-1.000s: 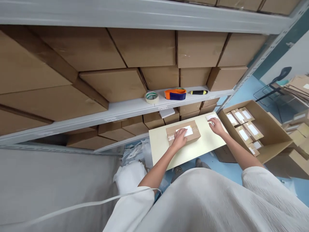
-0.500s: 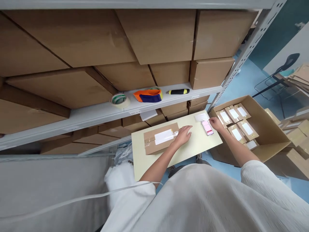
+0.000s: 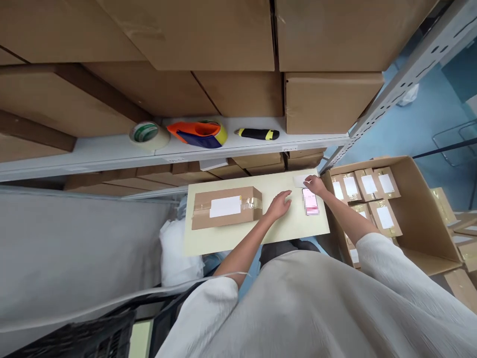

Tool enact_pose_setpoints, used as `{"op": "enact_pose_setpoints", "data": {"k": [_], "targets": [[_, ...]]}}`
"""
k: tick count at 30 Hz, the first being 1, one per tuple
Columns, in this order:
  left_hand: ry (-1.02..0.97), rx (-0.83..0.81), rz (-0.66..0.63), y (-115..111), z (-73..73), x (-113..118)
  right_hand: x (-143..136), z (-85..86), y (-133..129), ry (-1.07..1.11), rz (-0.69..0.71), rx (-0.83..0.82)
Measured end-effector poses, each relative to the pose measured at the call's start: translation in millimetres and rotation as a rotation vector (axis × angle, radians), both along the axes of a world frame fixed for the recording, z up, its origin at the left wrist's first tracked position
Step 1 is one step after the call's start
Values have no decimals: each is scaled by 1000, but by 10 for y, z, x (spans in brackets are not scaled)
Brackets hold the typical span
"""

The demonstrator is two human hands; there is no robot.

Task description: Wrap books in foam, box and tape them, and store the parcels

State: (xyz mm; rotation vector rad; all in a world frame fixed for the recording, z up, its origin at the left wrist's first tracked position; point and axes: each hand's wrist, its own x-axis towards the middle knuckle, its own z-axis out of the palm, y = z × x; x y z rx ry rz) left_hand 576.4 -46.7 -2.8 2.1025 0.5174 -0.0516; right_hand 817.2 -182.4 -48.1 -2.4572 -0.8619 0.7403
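My right hand (image 3: 315,185) pinches the corner of a white paper slip (image 3: 298,181) near the far right edge of a pale yellow table (image 3: 276,184). Just below that hand lies a phone (image 3: 310,203) with a pink screen, partly blurred. Over the middle of the table, my left hand (image 3: 279,205) is open with its fingers apart and holds nothing. To its left, a taped cardboard box (image 3: 203,208) with a white label (image 3: 225,207) lies on the table, apart from the fingers.
A shelf edge (image 3: 231,144) crosses above the table, carrying a tape roll (image 3: 149,135), an orange and blue tape dispenser (image 3: 201,134) and a utility knife (image 3: 257,134). Cardboard boxes (image 3: 328,102) stack behind. At right stands a large open carton (image 3: 428,228) with several labelled boxes.
My right hand has moved from beside the phone onto the paper slip and now pinches it. My left hand has come away from the box's end. The camera view has shifted.
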Motion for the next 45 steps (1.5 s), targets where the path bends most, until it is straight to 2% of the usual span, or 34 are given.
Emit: {"op": "enact_pose_setpoints", "data": {"k": [4, 9, 15, 20, 25, 29, 32, 36, 40, 45], "targets": [[24, -34, 47, 14, -146, 66, 65, -248, 216, -24, 93, -17], [48, -82, 82, -12, -296, 115, 67, -452, 328, -45, 144, -181], [54, -114, 111, -54, -402, 111, 161, -543, 381, -83, 240, -267], [78, -122, 133, -40, -473, 36, 264, -555, 411, -56, 270, -269], [94, -149, 148, -41, -507, 7, 284, -480, 433, -43, 266, -292], [93, -224, 191, -19, -515, 103, 264, -341, 403, 4, 218, -290], [93, -289, 259, 23, -521, 304, 266, -208, 334, 20, 167, -200], [73, -356, 347, 47, -526, 733, 297, -41, 234, -10, 139, -122], [59, -398, 397, -23, -531, 1139, 312, 86, 159, -26, 147, -79], [97, -354, 431, -111, -534, 1333, 276, 198, 110, -35, 162, -51]]}}
